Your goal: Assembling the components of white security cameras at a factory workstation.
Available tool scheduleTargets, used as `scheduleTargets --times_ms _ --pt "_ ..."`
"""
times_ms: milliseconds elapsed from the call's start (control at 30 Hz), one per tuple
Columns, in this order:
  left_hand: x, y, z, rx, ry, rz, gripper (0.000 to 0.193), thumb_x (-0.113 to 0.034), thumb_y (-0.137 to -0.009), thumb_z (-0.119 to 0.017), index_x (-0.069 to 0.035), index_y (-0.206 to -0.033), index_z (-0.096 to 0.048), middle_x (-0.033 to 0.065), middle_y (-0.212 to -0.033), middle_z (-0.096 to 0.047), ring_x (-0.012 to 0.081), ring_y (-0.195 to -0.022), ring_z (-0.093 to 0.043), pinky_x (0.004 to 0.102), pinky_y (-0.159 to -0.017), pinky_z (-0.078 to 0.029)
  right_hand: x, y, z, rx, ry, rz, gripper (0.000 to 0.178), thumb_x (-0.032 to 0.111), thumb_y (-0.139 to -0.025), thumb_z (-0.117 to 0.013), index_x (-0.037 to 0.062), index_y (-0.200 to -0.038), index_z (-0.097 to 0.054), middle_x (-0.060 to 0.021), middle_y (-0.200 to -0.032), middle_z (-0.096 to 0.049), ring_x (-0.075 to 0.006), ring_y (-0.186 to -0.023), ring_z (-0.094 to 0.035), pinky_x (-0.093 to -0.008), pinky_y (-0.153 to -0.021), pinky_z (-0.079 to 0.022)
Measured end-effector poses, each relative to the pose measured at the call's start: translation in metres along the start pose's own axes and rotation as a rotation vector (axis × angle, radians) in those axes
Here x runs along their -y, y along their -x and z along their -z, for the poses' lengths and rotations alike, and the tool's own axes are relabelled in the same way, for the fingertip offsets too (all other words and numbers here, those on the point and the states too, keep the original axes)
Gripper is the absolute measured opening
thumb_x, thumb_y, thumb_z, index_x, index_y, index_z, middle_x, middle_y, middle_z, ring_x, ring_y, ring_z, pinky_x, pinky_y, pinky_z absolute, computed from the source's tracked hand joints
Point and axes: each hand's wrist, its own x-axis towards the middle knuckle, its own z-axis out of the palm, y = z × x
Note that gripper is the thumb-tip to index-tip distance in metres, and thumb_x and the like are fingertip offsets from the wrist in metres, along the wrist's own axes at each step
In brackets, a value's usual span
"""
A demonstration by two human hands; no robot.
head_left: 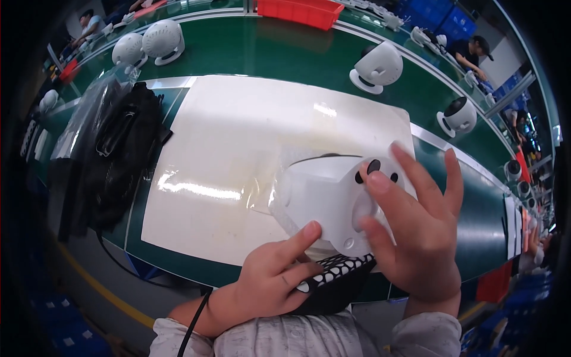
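In front of me a white plastic appliance (324, 184) with a round base and a black honeycomb grille (342, 271) lies tilted on a pale board, its grille side toward me. My left hand (276, 271) grips its near lower edge, one finger stretched along the white shell and others at the grille. My right hand (419, 229) is over the base, fingers spread and slightly blurred. Its index fingertip is at a black oval pad (373, 166); two more dark ovals show beside it. Whether that pad sticks to the finger or the base, I cannot tell.
The pale board (238, 131) covers the green bench. Black bags (122, 154) and clear plastic lie at left. Similar white appliances (379, 64) stand along the green belt beyond, with a red bin (300, 12) at the far side. Other people work in the distance.
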Motion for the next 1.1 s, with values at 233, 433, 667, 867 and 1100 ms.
scheduleTargets --times_ms 233,433,667,867,1100 --pt "0.000 -0.009 -0.002 -0.053 0.017 0.019 0.014 -0.005 -0.057 -0.063 -0.001 -0.069 -0.058 0.0210 -0.120 -0.046 0.0205 -0.062 -0.058 0.0278 -0.055 -0.047 -0.015 0.027 -0.030 -0.314 -0.387 0.012 0.013 0.008 -0.068 -0.064 0.0081 -0.080 -0.059 -0.0224 -0.128 -0.035 -0.0428 -0.124 -0.022 -0.0465 -0.098 -0.019" --pt "0.004 -0.011 0.000 -0.082 0.053 0.030 0.016 -0.009 -0.059 -0.069 0.000 -0.064 -0.056 0.0189 -0.120 -0.046 0.0200 -0.064 -0.058 0.0267 -0.056 -0.047 -0.007 0.018 -0.029 -0.064 -0.520 -0.115 0.007 0.005 -0.069 -0.062 0.0045 -0.075 -0.059 -0.0230 -0.132 -0.030 -0.0397 -0.126 -0.018 -0.0454 -0.095 -0.018" --pt "0.003 -0.013 0.002 -0.096 0.063 0.051 0.019 -0.011 -0.059 -0.071 -0.002 -0.071 -0.061 0.0144 -0.121 -0.047 0.0189 -0.062 -0.056 0.0260 -0.057 -0.046 -0.009 0.046 -0.040 -0.190 0.036 0.111 0.042 0.049 -0.085 -0.037 0.0180 -0.099 -0.062 -0.0087 -0.120 -0.049 -0.0308 -0.119 -0.036 -0.0453 -0.099 -0.014" --pt "0.004 -0.015 0.002 -0.063 0.081 0.088 0.021 -0.009 -0.060 -0.071 -0.002 -0.077 -0.062 0.0140 -0.122 -0.047 0.0179 -0.064 -0.056 0.0256 -0.058 -0.046 -0.009 0.049 -0.046 -0.229 -0.119 0.000 0.041 0.050 -0.081 -0.045 0.0190 -0.104 -0.059 -0.0075 -0.120 -0.048 -0.0311 -0.119 -0.035 -0.0434 -0.099 -0.015" --pt "0.008 -0.019 -0.001 -0.102 0.131 0.056 0.020 -0.010 -0.061 -0.071 -0.002 -0.076 -0.062 0.0146 -0.121 -0.047 0.0184 -0.067 -0.056 0.0268 -0.060 -0.045 -0.012 0.046 -0.042 -0.114 -0.200 0.120 0.020 0.024 -0.066 -0.068 0.0197 -0.084 -0.062 -0.0051 -0.122 -0.040 -0.0335 -0.117 -0.034 -0.0475 -0.095 -0.024"
